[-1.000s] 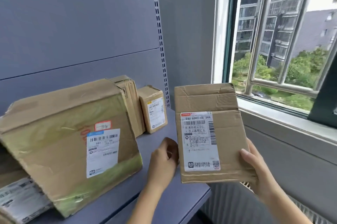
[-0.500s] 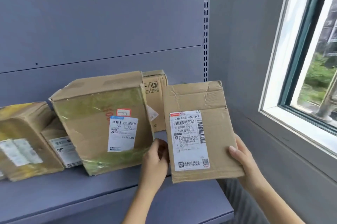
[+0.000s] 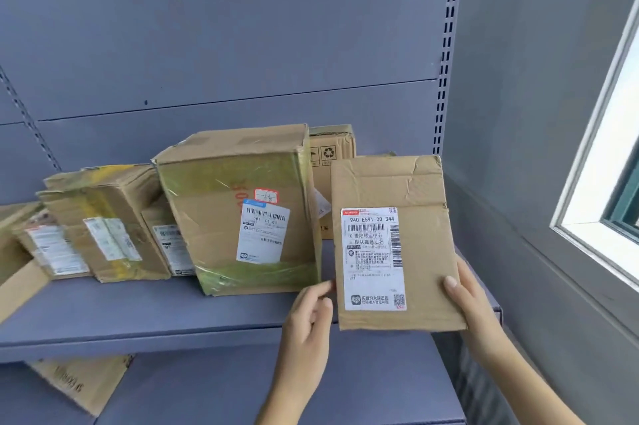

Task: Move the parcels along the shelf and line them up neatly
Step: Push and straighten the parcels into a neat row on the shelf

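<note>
From the head view, a flat parcel (image 3: 423, 253) stands upright, label facing the camera, just right of the large taped box (image 3: 221, 217). The left hand (image 3: 307, 314) pinches its lower left edge, and the right hand (image 3: 470, 303) grips its lower right edge, thumb on the front. Whether its bottom edge touches the shelf (image 3: 138, 317) is unclear. Behind the taped box stands a box with a recycling mark (image 3: 332, 151). More parcels (image 3: 103, 224) crowd left of the taped box.
</note>
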{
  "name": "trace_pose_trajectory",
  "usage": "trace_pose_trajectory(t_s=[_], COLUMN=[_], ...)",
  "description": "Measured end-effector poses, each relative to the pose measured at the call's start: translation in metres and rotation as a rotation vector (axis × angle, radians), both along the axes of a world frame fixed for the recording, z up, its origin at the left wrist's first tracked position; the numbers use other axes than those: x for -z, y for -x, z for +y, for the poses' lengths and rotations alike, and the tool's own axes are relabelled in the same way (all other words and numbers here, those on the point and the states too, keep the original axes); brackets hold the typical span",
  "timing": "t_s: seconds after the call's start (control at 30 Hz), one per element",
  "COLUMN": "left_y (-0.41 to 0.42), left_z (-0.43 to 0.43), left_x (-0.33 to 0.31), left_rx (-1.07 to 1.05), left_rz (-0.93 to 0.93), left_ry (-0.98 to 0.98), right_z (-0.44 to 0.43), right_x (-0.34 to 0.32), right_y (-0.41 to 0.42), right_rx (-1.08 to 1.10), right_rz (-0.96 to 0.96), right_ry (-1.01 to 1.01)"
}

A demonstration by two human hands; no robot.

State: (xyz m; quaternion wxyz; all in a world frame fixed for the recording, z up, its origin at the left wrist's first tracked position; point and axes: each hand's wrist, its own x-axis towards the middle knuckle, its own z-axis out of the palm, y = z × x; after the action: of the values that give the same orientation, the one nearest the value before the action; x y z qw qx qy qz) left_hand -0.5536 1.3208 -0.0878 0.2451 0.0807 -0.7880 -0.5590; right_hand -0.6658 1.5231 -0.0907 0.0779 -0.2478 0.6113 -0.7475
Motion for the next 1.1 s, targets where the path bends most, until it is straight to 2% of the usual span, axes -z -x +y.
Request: trace_pose_trajectory(t_s=[0.13, 0.23, 0.33, 0.43, 0.53, 0.63, 0.73, 0.83, 1.1], left_y=[0.0, -0.002, -0.003, -0.005, -0.001, 0.004, 0.006, 0.009, 0.017], left_z=[0.008, 0.012, 0.017, 0.029, 0.033, 0.032, 0.029, 0.029, 0.031], left_x=[0.003, 0.011, 0.02, 0.026, 0.038, 0.045, 0.049, 0.051, 0.064], left_rx=[-0.024, -0.06, -0.139, -0.151, -0.184, -0.254, -0.312, -0.32, -0.277], left_rz=[0.02, 0.044, 0.101, 0.123, 0.112, 0.033, 0.048, 0.068, 0.066], left_ry=[-0.021, -0.016, 0.042, 0.255, 0.62, 0.823, 0.964, 1.052, 1.088], right_z=[0.003, 0.002, -0.005, -0.017, -0.023, -0.024, -0.022, -0.019, -0.023], right_x=[0.002, 0.01, 0.016, 0.019, 0.025, 0.036, 0.037, 0.038, 0.052], right_y=[-0.002, -0.002, -0.003, -0.008, -0.009, -0.004, 0.0, 0.0, -0.002], right_rx=[-0.004, 0.235, 0.401, 0.393, 0.424, 0.657, 0.82, 0.763, 0.622], right_rz=[0.113, 0.327, 0.512, 0.602, 0.64, 0.821, 1.066, 1.169, 1.157], right_ry=[-0.121, -0.266, -0.27, -0.289, -0.323, -0.451, -0.578, -0.673, -0.779])
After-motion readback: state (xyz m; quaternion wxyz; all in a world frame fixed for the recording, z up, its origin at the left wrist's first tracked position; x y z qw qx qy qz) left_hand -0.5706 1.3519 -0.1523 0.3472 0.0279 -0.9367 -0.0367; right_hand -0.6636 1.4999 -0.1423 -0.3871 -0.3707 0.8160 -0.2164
